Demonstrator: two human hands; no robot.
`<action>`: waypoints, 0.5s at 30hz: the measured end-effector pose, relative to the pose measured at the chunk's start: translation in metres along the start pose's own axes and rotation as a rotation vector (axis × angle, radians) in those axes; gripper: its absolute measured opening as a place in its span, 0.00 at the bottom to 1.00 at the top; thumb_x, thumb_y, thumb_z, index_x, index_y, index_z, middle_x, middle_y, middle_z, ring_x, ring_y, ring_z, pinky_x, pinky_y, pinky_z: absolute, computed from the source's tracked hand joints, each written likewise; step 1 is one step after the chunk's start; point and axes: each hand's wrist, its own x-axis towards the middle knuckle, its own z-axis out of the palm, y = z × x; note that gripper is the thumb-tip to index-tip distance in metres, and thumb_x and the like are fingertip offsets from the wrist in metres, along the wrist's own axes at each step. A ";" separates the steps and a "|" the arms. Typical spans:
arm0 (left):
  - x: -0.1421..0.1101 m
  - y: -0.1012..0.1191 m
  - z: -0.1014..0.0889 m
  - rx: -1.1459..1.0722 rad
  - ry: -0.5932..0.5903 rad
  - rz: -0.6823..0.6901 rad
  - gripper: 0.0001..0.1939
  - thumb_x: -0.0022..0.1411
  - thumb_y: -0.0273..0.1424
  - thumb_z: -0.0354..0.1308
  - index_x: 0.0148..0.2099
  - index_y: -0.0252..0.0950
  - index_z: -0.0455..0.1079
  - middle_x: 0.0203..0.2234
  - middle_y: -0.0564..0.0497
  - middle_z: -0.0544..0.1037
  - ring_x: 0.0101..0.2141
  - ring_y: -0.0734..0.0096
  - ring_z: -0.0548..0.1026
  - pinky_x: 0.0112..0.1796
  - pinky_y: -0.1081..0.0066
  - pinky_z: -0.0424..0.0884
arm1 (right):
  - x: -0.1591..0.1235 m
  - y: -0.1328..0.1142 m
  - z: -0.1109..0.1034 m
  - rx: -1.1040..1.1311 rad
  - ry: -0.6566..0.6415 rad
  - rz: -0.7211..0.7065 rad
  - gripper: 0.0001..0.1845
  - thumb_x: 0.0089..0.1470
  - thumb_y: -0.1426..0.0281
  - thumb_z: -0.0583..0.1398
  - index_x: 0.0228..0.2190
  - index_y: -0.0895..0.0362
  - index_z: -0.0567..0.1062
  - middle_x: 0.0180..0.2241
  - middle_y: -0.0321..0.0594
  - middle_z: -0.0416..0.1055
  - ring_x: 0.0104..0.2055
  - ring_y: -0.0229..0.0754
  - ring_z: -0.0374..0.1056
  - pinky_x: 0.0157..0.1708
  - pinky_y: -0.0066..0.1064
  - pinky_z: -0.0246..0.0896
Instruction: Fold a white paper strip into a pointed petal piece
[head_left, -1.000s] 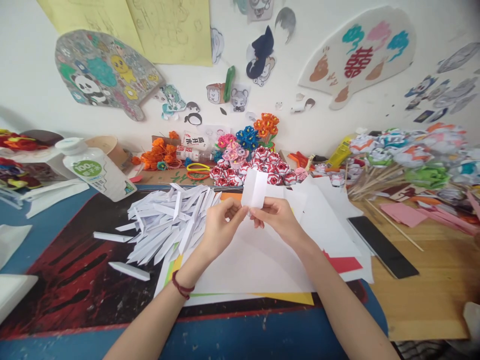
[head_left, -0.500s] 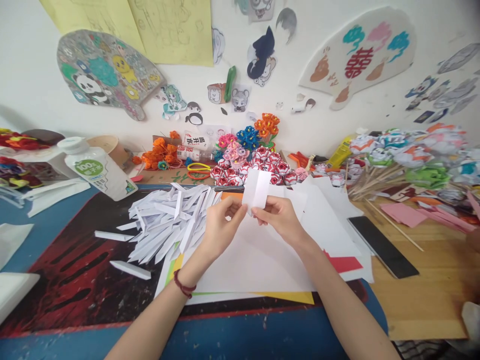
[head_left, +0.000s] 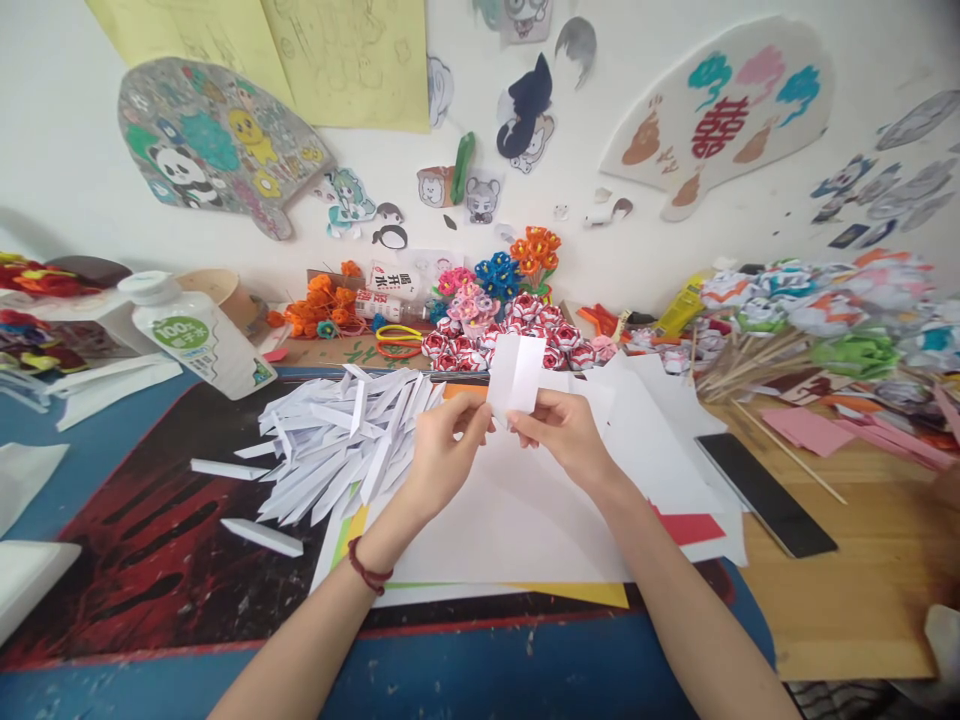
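Note:
Between my two hands stands a small white piece of paper point(head_left: 517, 372) with a lengthwise crease. My left hand point(head_left: 448, 443) pinches its lower left corner with thumb and fingertips. My right hand point(head_left: 564, 432) grips the lower right edge, thumb in front and fingers behind. Both hands hover over large white sheets point(head_left: 502, 530) stacked on coloured paper. To the left of my left hand lies a heap of folded white paper strips point(head_left: 337, 450); two strips lie apart from it.
Red-and-white paper flowers point(head_left: 529, 325) stand behind my hands. A white bottle point(head_left: 196, 335) is at the left. A dark phone point(head_left: 766, 493) and a thin stick point(head_left: 790, 452) lie on the wooden surface at the right, near flowers on sticks point(head_left: 795, 310).
The paper has shifted very slightly to the right and up with my right hand. Both hands keep hold of it; the view has moved a little.

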 end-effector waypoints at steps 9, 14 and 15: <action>0.002 -0.004 0.003 -0.154 -0.030 -0.049 0.10 0.64 0.33 0.50 0.33 0.34 0.67 0.25 0.52 0.72 0.23 0.77 0.67 0.25 0.75 0.64 | 0.000 0.002 0.002 0.006 0.022 -0.017 0.09 0.48 0.66 0.65 0.27 0.60 0.76 0.23 0.36 0.71 0.21 0.33 0.64 0.19 0.25 0.58; 0.001 -0.006 0.009 -0.291 0.019 -0.085 0.10 0.63 0.34 0.52 0.31 0.34 0.66 0.23 0.54 0.69 0.22 0.78 0.65 0.24 0.76 0.61 | -0.001 0.007 0.012 0.067 0.055 -0.030 0.08 0.48 0.67 0.65 0.28 0.60 0.75 0.23 0.35 0.70 0.21 0.32 0.63 0.19 0.25 0.58; 0.001 -0.006 0.011 -0.321 0.029 -0.092 0.10 0.63 0.34 0.53 0.31 0.34 0.65 0.23 0.54 0.69 0.22 0.79 0.65 0.24 0.76 0.61 | -0.001 0.008 0.015 0.077 0.063 -0.035 0.07 0.48 0.68 0.64 0.28 0.60 0.75 0.23 0.35 0.70 0.21 0.32 0.63 0.19 0.25 0.58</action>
